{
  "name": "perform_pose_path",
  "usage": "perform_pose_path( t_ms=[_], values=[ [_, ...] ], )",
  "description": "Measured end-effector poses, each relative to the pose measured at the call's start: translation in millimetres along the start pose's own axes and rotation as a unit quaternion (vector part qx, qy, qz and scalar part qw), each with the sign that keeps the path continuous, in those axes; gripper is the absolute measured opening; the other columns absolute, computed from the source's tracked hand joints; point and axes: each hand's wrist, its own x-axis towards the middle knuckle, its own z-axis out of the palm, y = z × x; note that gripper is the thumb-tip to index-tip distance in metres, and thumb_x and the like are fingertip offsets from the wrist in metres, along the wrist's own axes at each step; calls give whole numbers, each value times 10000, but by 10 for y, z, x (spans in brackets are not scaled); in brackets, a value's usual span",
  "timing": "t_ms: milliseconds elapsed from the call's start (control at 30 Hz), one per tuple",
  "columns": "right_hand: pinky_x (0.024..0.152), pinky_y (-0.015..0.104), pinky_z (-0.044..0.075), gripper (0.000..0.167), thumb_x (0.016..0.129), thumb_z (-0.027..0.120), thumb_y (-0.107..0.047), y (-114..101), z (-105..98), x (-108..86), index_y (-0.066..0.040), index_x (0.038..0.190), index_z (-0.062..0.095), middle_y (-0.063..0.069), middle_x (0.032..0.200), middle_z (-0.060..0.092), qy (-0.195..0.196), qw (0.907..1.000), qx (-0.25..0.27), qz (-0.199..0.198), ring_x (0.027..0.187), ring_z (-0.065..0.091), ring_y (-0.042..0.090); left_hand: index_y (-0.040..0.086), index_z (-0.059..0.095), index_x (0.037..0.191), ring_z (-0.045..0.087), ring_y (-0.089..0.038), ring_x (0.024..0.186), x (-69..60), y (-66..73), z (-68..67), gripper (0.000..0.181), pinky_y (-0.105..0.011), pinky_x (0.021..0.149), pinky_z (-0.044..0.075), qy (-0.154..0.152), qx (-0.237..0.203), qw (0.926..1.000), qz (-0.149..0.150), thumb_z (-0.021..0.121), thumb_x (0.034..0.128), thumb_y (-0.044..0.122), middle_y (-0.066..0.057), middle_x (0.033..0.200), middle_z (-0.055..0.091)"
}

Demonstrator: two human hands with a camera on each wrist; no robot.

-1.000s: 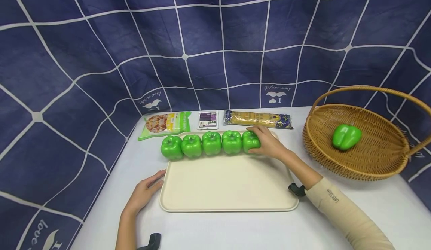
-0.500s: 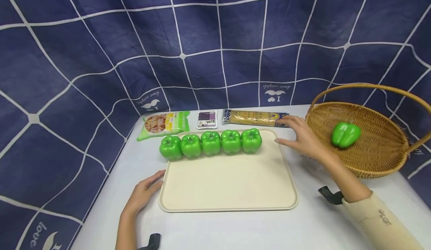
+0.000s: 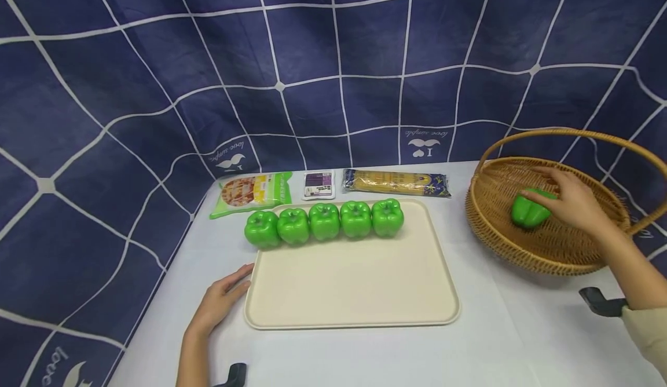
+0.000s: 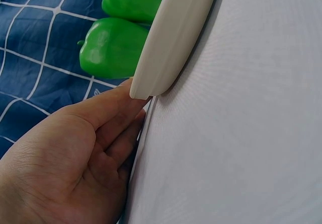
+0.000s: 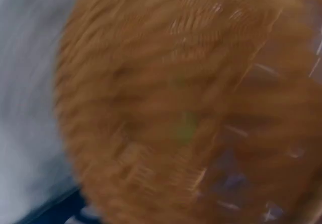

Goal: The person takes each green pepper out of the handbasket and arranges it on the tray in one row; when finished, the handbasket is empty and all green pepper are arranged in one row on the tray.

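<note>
My right hand (image 3: 575,204) is over the wicker basket (image 3: 497,248), its fingers spread above a green bell pepper (image 3: 527,210) and partly covering it in the head view. Whether they touch it I cannot tell. The right wrist view is blurred and shows mostly the basket's woven side (image 5: 126,83). At the left edge of the cream tray (image 3: 354,285), my left hand (image 3: 216,300) rests with its fingers against the rim. The left wrist view shows this hand (image 4: 65,158) beside the tray's rim (image 4: 173,43). Several green bell peppers (image 3: 387,218) form a row along the tray's far side.
Behind the tray lie a green food bag (image 3: 250,193), a small white-and-purple pack (image 3: 319,185) and a long pasta packet (image 3: 396,182). The basket's handle (image 3: 578,135) arches over it. A blue checked cloth (image 3: 323,103) hangs behind the white table (image 3: 365,358).
My right hand has left the rightmost pepper of the row and swung right, into the basket above the pepper there. The row of peppers and my left hand stay in place.
</note>
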Motion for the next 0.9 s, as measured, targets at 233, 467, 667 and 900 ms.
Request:
perform_pose_path(
  t_ms=[233, 467, 667, 900],
  values=[
    [799, 677, 308, 715, 914, 577, -343, 413, -9, 104, 41, 1412, 236, 437, 1269, 314, -400, 9991, -30, 169, 1068, 342, 598, 171, 528, 1312, 358, -300, 1300, 4, -7, 2, 458, -532, 1061, 239, 33, 51, 10000, 41, 556, 908, 384, -64, 1376, 458],
    [808, 708, 294, 725, 954, 479, -383, 617, 90, 167, 93, 1404, 167, 473, 1206, 314, -978, 9939, 11, 518, 1063, 326, 610, 165, 533, 1308, 358, -304, 1299, -4, -6, -5, 461, -528, 1061, 243, 16, 4, 10000, 77, 561, 905, 386, -71, 1372, 462],
    [789, 672, 346, 673, 958, 470, -377, 703, 164, 190, 112, 1355, 233, 456, 1168, 361, -1338, 9894, -247, 507, 1018, 389, 594, 169, 534, 1306, 355, -301, 1302, -6, -10, -8, 468, -528, 1065, 237, -1, -50, 9999, 103, 563, 899, 398, -69, 1374, 460],
    [706, 578, 414, 639, 938, 525, -346, 708, 226, 211, 124, 1304, 295, 389, 1048, 476, -1529, 9871, -409, 248, 915, 492, 503, 168, 538, 1302, 362, -296, 1298, 0, -27, -5, 456, -523, 1063, 244, 37, -38, 9999, 120, 566, 901, 384, -65, 1369, 466]
  ],
)
